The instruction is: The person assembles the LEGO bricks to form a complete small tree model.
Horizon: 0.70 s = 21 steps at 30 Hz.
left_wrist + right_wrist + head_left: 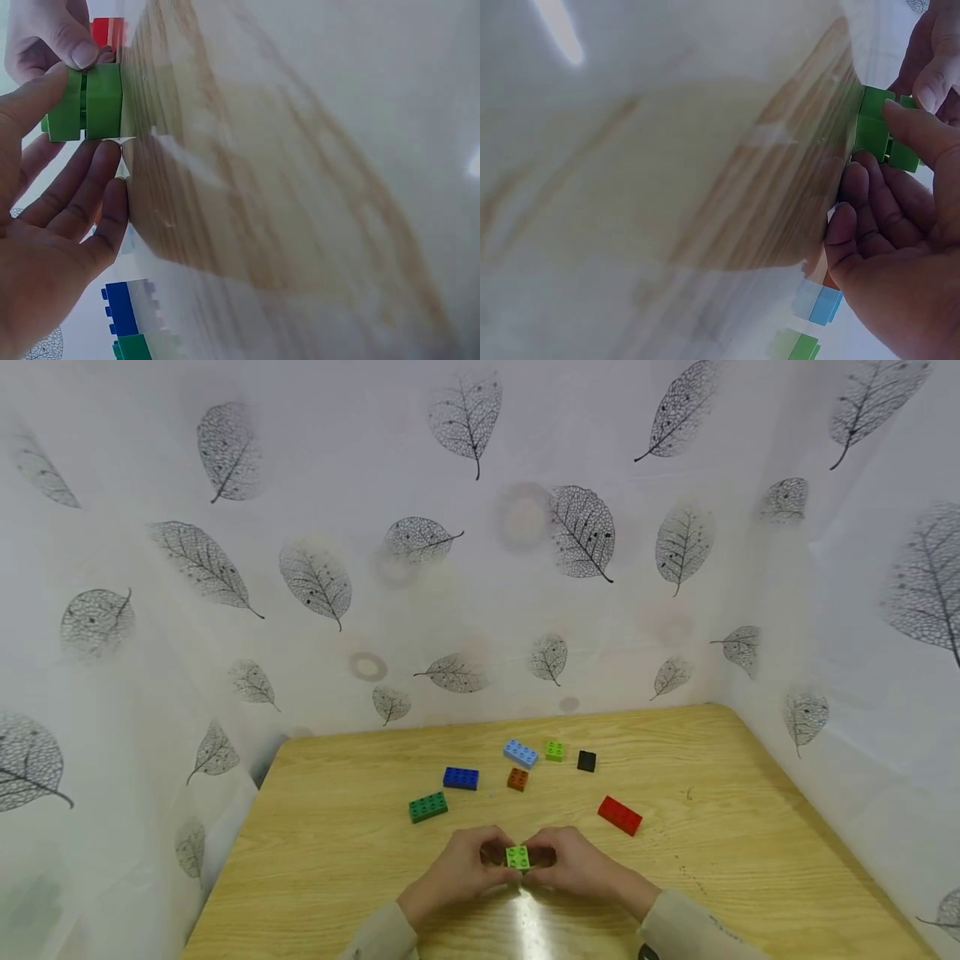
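Two light green toy bricks point(517, 857) are stacked one on the other near the front of the table. In the left wrist view a thin gap shows between the upper brick point(64, 112) and the lower brick point(103, 101), which stands on the table. My left hand point(468, 864) pinches the upper brick between thumb and fingers from the left. From the right, my right hand point(573, 862) grips the stack, its thumb lying on the lower brick point(871, 135) in the right wrist view. The fingertips of both hands almost meet around the bricks.
Beyond the hands lie a green brick point(428, 807), a dark blue brick point(461, 778), a light blue brick point(521, 753), an orange-brown brick point(517, 779), another light green brick point(554, 751) and a black brick point(587, 762). A red brick point(620, 816) lies to the right.
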### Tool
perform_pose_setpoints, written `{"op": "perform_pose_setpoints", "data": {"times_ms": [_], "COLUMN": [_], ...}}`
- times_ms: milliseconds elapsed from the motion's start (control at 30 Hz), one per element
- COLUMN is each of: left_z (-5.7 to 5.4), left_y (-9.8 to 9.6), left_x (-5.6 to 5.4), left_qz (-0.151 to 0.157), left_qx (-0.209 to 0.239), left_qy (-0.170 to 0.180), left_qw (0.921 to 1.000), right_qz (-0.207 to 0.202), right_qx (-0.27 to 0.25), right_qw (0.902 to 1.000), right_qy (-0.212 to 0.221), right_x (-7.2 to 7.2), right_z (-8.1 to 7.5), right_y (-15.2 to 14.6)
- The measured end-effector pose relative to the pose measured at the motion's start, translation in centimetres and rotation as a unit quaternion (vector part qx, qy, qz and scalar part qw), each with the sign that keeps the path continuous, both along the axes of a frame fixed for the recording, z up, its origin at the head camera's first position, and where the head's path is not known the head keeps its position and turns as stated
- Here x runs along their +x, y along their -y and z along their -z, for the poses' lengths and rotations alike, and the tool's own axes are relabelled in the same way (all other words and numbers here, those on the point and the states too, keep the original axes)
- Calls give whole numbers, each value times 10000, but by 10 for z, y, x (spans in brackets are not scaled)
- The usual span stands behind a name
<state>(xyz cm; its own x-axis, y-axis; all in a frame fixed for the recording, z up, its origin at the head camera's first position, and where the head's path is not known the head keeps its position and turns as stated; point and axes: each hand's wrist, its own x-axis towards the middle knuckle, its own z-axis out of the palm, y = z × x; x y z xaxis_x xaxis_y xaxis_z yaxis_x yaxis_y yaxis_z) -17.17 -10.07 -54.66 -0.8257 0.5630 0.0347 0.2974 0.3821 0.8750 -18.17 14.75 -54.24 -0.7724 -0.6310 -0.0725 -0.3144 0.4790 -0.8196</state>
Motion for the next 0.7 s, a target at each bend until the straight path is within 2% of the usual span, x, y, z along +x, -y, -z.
{"op": "perform_pose_setpoints", "data": {"times_ms": [433, 700], "left_z": [4, 0], "left_y": [-1, -3], "left_x": [2, -1], "left_qz": [-63, -98], "left_qx": [77, -26], "left_qy": [127, 488], "left_qw": [9999, 9988], "right_qz": [-33, -109], "right_qx": [114, 196], "right_qw": [9999, 9997], "right_qy": [-74, -74], "right_x": [0, -2], "right_z": [0, -1], "right_y": [1, 0]}}
